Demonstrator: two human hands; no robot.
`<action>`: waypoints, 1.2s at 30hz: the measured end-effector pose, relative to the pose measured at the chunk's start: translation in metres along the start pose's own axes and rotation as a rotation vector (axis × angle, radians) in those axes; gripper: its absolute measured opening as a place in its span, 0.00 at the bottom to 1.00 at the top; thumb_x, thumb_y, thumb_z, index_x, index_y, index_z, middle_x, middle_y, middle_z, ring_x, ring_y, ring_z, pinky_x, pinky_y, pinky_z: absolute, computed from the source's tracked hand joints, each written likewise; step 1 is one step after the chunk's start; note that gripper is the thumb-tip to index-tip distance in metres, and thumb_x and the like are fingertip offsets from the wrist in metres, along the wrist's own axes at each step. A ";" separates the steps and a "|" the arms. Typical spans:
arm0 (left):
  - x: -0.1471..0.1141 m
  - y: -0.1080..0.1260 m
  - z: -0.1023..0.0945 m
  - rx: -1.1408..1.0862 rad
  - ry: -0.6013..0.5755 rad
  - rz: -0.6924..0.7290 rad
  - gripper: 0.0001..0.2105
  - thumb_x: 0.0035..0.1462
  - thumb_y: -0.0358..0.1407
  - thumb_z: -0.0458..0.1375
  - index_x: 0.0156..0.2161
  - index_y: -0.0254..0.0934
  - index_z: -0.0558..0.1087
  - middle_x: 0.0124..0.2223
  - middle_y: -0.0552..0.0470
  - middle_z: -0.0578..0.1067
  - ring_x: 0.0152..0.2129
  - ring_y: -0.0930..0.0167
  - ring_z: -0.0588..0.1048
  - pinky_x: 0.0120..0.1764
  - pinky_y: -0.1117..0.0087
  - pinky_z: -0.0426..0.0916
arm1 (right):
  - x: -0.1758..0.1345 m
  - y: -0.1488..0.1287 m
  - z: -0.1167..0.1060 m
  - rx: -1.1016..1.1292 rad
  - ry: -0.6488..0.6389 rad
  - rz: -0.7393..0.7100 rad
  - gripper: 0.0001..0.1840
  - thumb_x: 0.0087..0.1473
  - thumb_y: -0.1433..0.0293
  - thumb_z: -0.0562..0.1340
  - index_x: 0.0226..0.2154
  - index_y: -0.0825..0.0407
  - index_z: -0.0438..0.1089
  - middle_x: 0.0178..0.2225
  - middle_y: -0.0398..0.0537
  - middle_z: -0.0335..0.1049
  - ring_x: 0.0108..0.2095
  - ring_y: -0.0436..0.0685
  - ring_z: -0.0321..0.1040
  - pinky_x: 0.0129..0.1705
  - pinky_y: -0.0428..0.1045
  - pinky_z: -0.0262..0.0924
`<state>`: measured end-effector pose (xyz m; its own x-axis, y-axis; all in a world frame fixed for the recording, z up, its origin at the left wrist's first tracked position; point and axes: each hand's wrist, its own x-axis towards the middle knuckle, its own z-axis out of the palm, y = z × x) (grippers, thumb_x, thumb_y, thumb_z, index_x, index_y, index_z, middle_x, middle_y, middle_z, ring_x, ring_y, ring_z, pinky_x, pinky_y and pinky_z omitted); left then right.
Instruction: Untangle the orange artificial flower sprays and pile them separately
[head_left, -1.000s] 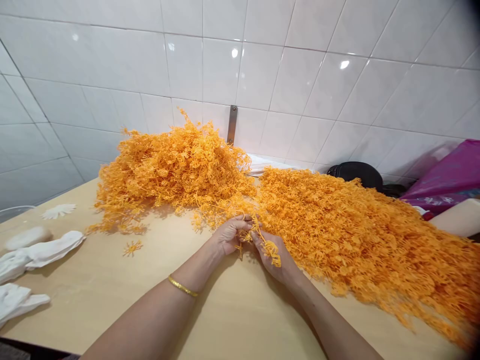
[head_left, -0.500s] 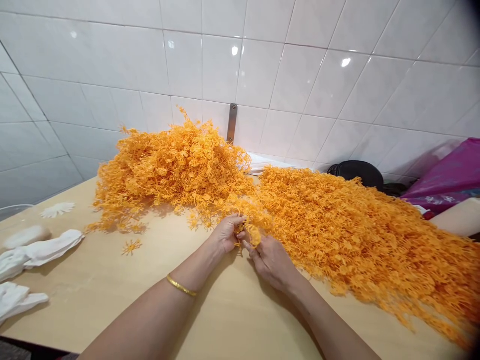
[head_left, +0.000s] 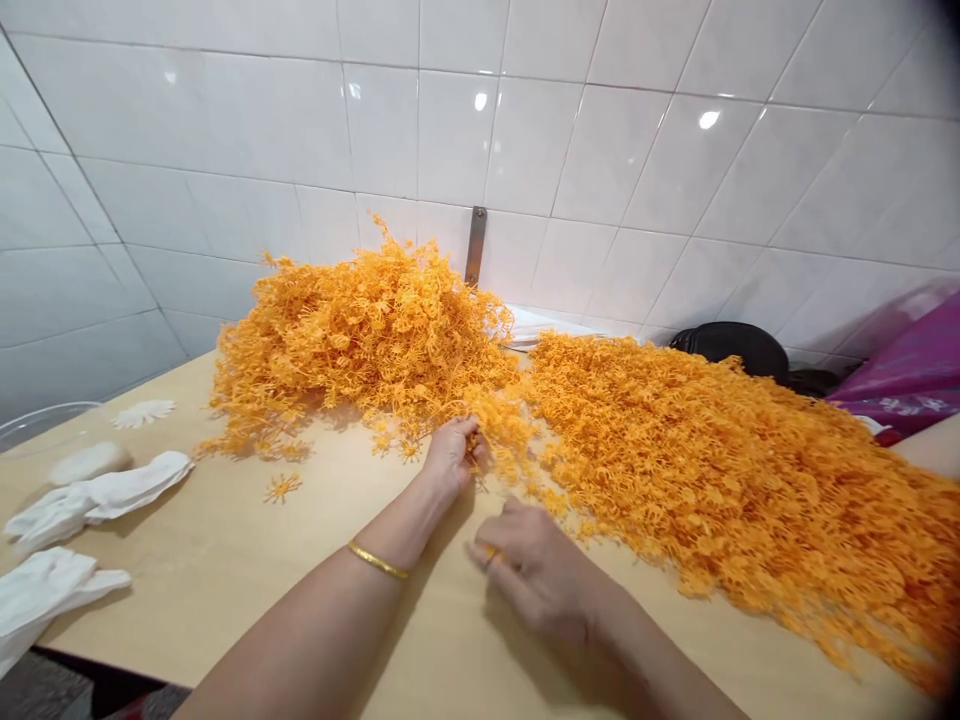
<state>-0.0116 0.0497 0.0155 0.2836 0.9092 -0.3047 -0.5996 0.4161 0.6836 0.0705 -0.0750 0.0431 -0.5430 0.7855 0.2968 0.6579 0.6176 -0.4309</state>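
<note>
I count 2 orange heaps (head_left: 360,340), 2 white cloths (head_left: 97,500) and 1 bracelet (head_left: 377,562).

A thin gold bangle (head_left: 377,561) lies around the left forearm (head_left: 307,625), any surface pattern too small to make out. Beyond the bangle, the arm narrows to a bare left hand (head_left: 452,455); on its near side it broadens, also bare. Right of the bangle, the right forearm (head_left: 652,645) and slightly blurred right hand (head_left: 529,565) are bare.

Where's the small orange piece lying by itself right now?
In the head view, the small orange piece is left of the left hand, on the tabletop just in front of the left orange heap.
</note>
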 end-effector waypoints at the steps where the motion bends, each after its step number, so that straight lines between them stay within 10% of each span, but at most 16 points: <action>1: -0.001 0.000 0.000 -0.003 -0.005 0.004 0.08 0.40 0.25 0.57 0.22 0.34 0.60 0.17 0.60 0.60 0.11 0.82 0.58 0.15 0.80 0.52 | 0.000 0.003 -0.001 0.028 0.071 0.067 0.16 0.54 0.69 0.46 0.19 0.53 0.59 0.19 0.41 0.58 0.21 0.48 0.54 0.28 0.46 0.50; 11: -0.016 -0.012 0.007 0.201 -0.244 0.053 0.05 0.37 0.28 0.61 0.21 0.32 0.68 0.19 0.56 0.66 0.15 0.79 0.63 0.20 0.77 0.57 | -0.002 0.056 0.005 0.230 0.460 0.470 0.14 0.51 0.68 0.51 0.37 0.53 0.69 0.32 0.49 0.69 0.36 0.56 0.64 0.37 0.49 0.57; 24: -0.021 -0.020 0.007 0.215 -0.300 0.009 0.07 0.40 0.32 0.62 0.21 0.31 0.68 0.17 0.55 0.66 0.14 0.77 0.64 0.19 0.75 0.57 | 0.000 0.054 0.006 0.261 0.548 0.586 0.08 0.49 0.67 0.53 0.26 0.53 0.64 0.18 0.40 0.59 0.19 0.48 0.54 0.22 0.44 0.48; 36: -0.015 -0.013 0.009 0.059 -0.053 -0.138 0.07 0.44 0.25 0.56 0.20 0.32 0.64 0.17 0.55 0.66 0.13 0.78 0.64 0.19 0.76 0.59 | 0.001 0.035 0.007 -0.059 0.346 0.373 0.06 0.44 0.77 0.47 0.22 0.51 0.52 0.19 0.40 0.54 0.20 0.49 0.51 0.23 0.45 0.44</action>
<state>-0.0009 0.0300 0.0174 0.4007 0.8407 -0.3643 -0.5072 0.5347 0.6759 0.0894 -0.0531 0.0226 -0.0678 0.9134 0.4014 0.8080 0.2863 -0.5150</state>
